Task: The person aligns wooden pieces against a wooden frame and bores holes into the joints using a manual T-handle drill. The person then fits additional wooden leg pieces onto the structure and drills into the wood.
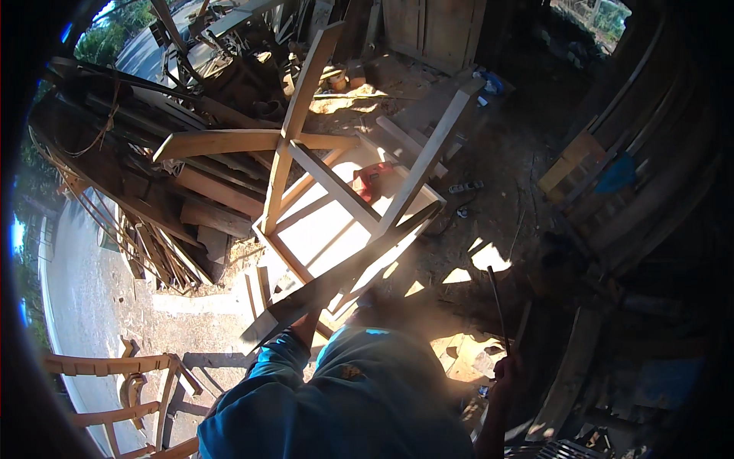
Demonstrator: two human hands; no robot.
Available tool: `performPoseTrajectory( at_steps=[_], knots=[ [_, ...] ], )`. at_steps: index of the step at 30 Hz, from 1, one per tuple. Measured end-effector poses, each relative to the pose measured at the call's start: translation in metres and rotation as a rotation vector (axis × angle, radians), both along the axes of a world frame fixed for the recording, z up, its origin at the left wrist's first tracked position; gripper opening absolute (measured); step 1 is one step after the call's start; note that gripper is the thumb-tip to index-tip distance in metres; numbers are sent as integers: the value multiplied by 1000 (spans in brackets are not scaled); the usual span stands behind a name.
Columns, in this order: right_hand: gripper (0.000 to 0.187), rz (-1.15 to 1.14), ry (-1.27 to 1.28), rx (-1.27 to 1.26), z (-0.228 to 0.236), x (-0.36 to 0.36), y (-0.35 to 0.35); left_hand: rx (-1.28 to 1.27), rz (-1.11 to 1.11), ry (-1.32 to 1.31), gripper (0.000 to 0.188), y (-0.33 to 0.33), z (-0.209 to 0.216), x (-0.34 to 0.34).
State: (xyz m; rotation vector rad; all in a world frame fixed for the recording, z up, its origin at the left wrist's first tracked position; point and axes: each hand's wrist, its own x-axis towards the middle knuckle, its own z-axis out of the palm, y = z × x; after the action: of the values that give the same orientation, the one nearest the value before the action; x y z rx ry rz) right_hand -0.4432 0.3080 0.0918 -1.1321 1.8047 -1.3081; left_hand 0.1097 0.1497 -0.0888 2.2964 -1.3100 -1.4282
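Observation:
An upturned wooden frame (269, 239), like a table or stool with legs in the air, stands before me. One dark, shaded wooden leg (336, 271) slants toward me. My left hand (307, 324) is against this leg near its lower end; the fingers are hidden behind it. A red object (371, 180) lies inside the frame on a pale panel (317, 222); its kind is unclear. My right hand (505, 370), in shadow at the lower right, is closed round a long thin dark rod (494, 298) that points upward, apart from the frame.
Stacked boards (222, 191) and thin offcuts (164, 252) lie at the left. Part of another wooden frame (115, 366) stands at the lower left. Planks (573, 164) lean at the right. Small wood scraps (474, 356) litter the ground by my right side.

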Motion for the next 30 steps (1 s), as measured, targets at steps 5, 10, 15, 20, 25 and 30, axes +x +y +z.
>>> performPoseTrajectory(
  at_steps=[5, 10, 15, 20, 25, 30],
  knots=[
    [28, -8, -420, 129, 11, 35, -46, 3, -19, 2, 42, 9, 4, 5],
    [28, 122, -509, 188, -2, 26, -72, -60, -2, -50, 40, 34, 7, -6],
    [33, 94, -780, 193, -33, 22, -89, -191, 87, -220, 38, 77, 9, -40],
    [35, 148, -706, 192, -40, 34, -84, -88, 94, -216, 53, 87, 29, -73],
    [32, 235, -692, 86, -43, 51, -83, -461, 139, -144, 72, 42, 39, -92],
    [30, 277, -713, 136, -32, 68, -86, -643, 4, -210, 74, -10, 57, -96]
  ],
)
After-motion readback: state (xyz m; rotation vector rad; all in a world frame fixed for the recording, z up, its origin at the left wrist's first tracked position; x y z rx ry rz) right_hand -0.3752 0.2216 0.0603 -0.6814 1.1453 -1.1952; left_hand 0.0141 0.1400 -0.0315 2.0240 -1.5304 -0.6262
